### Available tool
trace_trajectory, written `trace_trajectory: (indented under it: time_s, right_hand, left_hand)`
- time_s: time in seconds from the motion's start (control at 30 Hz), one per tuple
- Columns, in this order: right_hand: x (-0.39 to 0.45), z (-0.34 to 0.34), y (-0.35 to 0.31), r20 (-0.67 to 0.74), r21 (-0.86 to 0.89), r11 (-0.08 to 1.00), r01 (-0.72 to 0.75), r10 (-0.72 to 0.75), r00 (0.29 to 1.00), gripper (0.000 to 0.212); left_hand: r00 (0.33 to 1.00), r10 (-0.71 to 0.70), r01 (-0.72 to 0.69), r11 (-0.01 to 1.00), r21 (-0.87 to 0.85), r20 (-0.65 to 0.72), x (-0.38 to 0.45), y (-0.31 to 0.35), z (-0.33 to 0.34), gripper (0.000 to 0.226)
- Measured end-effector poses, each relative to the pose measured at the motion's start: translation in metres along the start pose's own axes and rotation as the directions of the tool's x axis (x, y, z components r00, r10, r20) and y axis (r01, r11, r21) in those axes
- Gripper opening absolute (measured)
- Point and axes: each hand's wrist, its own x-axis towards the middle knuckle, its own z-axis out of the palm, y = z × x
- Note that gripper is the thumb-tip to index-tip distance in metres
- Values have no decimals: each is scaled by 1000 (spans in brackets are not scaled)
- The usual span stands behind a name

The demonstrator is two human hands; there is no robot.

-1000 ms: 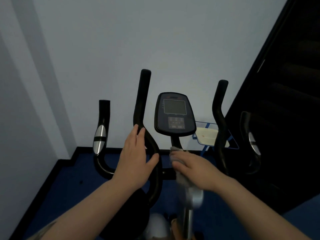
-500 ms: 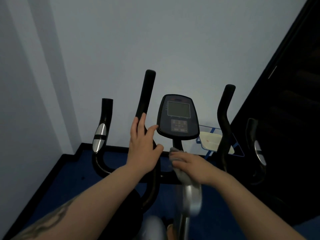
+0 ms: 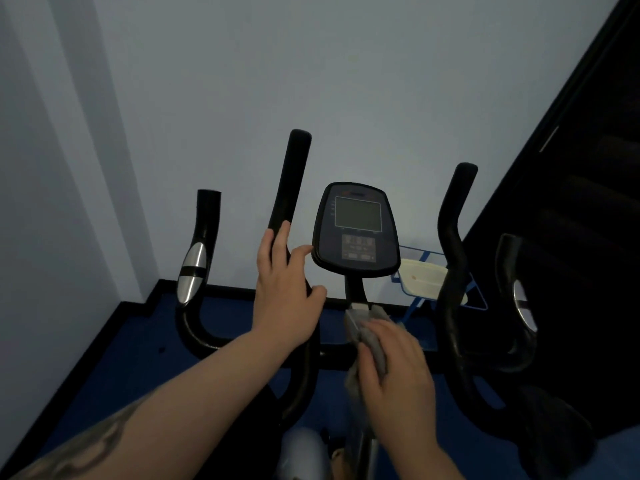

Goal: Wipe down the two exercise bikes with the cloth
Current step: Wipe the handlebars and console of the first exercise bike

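1. The grey cloth [image 3: 372, 341] sits on the bike's middle post [image 3: 356, 292], just below the screen [image 3: 356, 230].
2. The post runs up and down, so I think the cloth slides along it.
3. The right hand [image 3: 394, 375] is nearer; its curled fingers press the cloth around the post.
4. The left hand [image 3: 284, 292] is left of the screen, fingers loosely bent around the black handlebar [image 3: 287, 188].

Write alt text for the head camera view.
A right hand presses a grey cloth against an exercise bike's centre post below its console, while the left hand holds the inner left handlebar. A pale wall rises behind, above blue flooring.
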Motion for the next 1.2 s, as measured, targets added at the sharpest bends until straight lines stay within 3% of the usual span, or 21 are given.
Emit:
trace_trajectory:
  time_s: [0.07, 0.13, 0.2, 0.27, 0.33, 0.43, 0.53, 0.6, 0.67, 0.73, 0.83, 0.93, 1.03, 1.1, 1.2]
  right_hand:
    - [18, -3, -4, 63, 13, 999, -43, 43, 997, 17]
    - [36, -7, -7, 159, 30, 988, -153, 146, 976, 19]
    - [50, -2, -11, 248, -71, 973, -220, 231, 941, 25]
    - [57, 9, -23, 278, -311, 940, -136, 228, 933, 29]
    - [49, 20, -35, 254, -430, 903, -8, 130, 958, 31]
    - [26, 19, -38, 260, -316, 941, 121, -37, 965, 28]
    - [17, 0, -21, 343, -168, 941, 294, -223, 912, 19]
    - [29, -12, -16, 347, -127, 975, 181, -127, 929, 19]
    - [49, -8, -16, 343, -129, 991, -38, 80, 936, 20]
    - [66, 10, -15, 382, -262, 960, -100, 198, 903, 23]
    - [71, 22, -22, 437, -343, 939, 14, 146, 887, 24]
    - [66, 2, -20, 528, -261, 958, 118, 39, 848, 23]
    - [84, -20, -16, 656, -128, 992, -22, 101, 748, 17]
    - [110, -20, -14, 583, -62, 977, -202, 200, 788, 18]
    - [153, 0, -8, 173, 49, 969, -242, 230, 958, 23]
  left_hand:
    - [999, -20, 19, 999, -39, -40, -1, 2, 2, 60]
    - [996, -49, 42, 995, -95, -78, 0, 6, 0, 68]
    - [989, -103, 86, 985, -146, -109, 9, 9, -3, 71]
    - [977, -167, 142, 973, -182, -135, 22, 10, -5, 69]
    - [970, -175, 143, 972, -189, -168, 29, 8, -4, 67]
    - [972, -125, 85, 976, -200, -200, 27, 1, 0, 62]
    - [975, -105, 63, 975, -212, -195, 27, -1, 1, 58]
    - [975, -105, 58, 971, -233, -194, 27, -1, 0, 58]
    - [975, -106, 56, 968, -245, -194, 27, -2, 1, 58]
    - [975, -112, 61, 965, -256, -190, 26, -3, 1, 60]
    - [979, -113, 64, 960, -271, -168, 28, -3, 0, 62]
    - [979, -100, 45, 956, -289, -179, 28, -6, 1, 62]
    - [973, -100, 32, 952, -305, -209, 27, -7, 3, 66]
    - [969, -109, 33, 947, -320, -222, 27, -8, 4, 71]
    - [967, -120, 39, 940, -338, -223, 28, -9, 5, 74]
